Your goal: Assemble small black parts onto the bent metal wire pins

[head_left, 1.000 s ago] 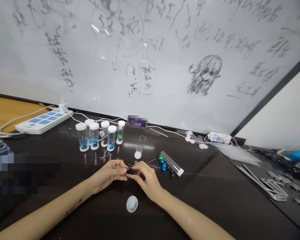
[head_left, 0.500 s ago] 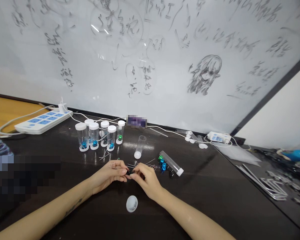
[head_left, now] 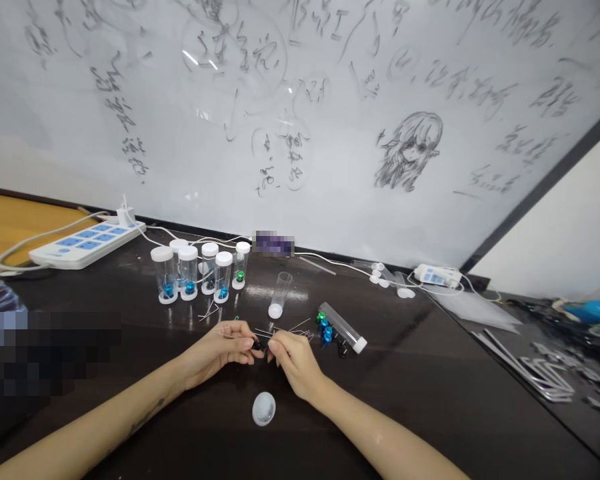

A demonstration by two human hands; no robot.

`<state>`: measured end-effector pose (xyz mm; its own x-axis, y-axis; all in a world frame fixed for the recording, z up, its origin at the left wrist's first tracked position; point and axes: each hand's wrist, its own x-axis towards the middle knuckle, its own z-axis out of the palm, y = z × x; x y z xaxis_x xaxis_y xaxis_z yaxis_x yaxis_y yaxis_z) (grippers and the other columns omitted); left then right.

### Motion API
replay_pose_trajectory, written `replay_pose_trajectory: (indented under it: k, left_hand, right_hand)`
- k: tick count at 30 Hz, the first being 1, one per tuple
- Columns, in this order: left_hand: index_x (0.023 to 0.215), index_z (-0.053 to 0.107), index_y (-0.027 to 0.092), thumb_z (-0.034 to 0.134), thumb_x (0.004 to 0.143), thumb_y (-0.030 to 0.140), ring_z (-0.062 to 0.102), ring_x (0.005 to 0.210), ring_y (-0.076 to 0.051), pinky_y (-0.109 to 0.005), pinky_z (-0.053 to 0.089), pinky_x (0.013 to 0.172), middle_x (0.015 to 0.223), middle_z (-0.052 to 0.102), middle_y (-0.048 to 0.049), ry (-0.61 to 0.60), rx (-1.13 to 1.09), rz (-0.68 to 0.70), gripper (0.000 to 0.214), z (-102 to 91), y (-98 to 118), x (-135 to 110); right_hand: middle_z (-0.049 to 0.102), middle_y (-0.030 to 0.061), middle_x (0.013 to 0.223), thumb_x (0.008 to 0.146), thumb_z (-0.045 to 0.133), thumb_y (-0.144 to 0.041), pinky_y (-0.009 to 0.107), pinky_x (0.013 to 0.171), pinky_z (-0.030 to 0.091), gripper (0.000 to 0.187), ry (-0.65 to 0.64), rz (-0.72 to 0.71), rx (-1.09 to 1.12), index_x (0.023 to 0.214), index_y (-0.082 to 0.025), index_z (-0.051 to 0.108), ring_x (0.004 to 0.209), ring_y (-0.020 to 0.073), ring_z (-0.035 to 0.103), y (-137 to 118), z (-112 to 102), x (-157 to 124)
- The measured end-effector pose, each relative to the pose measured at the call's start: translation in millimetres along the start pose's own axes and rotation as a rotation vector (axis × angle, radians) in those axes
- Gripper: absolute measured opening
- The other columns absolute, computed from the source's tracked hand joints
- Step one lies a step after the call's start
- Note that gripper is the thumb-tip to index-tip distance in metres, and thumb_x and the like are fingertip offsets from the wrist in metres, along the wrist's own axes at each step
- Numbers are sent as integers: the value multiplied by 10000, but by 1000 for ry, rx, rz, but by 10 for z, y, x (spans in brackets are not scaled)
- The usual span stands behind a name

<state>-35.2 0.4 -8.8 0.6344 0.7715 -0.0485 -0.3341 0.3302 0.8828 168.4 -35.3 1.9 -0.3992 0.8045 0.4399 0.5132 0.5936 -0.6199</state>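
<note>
My left hand (head_left: 220, 352) and my right hand (head_left: 293, 360) meet over the dark table (head_left: 430, 373), fingers pinched together on a small black part (head_left: 259, 345) between them. Thin wire leads (head_left: 285, 329) lie just beyond the fingers. Right of my right hand lie small blue and green parts (head_left: 324, 328) beside a clear tube (head_left: 344, 327) lying on its side. A round white cap (head_left: 264, 408) rests on the table below my hands.
Several capped clear vials (head_left: 195, 272) with blue and green parts stand behind the hands, with an uncapped tube (head_left: 280, 293) next to them. A power strip (head_left: 83, 243) sits far left, a whiteboard (head_left: 300, 120) behind, metal clips (head_left: 545, 373) right.
My right hand's fingers have shifted slightly on the black part. The left hand has stayed in place.
</note>
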Motion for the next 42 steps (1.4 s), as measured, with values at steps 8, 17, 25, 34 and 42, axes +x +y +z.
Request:
replay_pose_trajectory:
  k: [8, 17, 25, 34, 42]
  left_hand:
    - [796, 617, 114, 726, 776, 170, 702, 648, -132, -173, 543, 617, 777, 761, -140, 26, -12, 0, 125, 14, -2, -6]
    - [806, 637, 111, 720, 786, 186, 699, 656, -136, -190, 548, 638, 768, 758, -137, 40, 2, 6, 114, 31, 2, 2]
    - [801, 641, 110, 745, 762, 208, 689, 611, -126, -175, 536, 607, 798, 762, -160, 57, -16, -16, 148, 26, 10, -5]
    - [807, 645, 111, 757, 748, 215, 697, 642, -137, -181, 538, 618, 793, 762, -146, 73, -13, -32, 164, 23, 9, -2]
    - [820, 637, 125, 734, 775, 207, 703, 666, -130, -172, 545, 639, 814, 761, -120, 142, -33, -38, 134, 30, 11, -9]
  right_hand:
    - [562, 42, 961, 936, 507, -278, 291, 732, 435, 203, 450, 159, 63, 1122, -212, 457, 809, 173, 546, 23, -23, 76]
    - [580, 89, 1216, 740, 717, -269, 384, 921, 432, 627, 405, 203, 47, 1275, -231, 394, 1095, 241, 555, 213, -148, 624]
    - [698, 40, 912, 794, 644, -294, 334, 801, 484, 219, 391, 196, 19, 982, -196, 591, 856, 207, 655, 396, -270, 710]
    - [677, 75, 1015, 746, 713, -278, 396, 846, 478, 338, 438, 229, -24, 1042, -195, 572, 965, 255, 635, 638, -447, 550]
    - [506, 79, 1047, 925, 462, -239, 373, 845, 438, 200, 560, 56, -14, 1123, -210, 483, 949, 219, 528, 131, -282, 186]
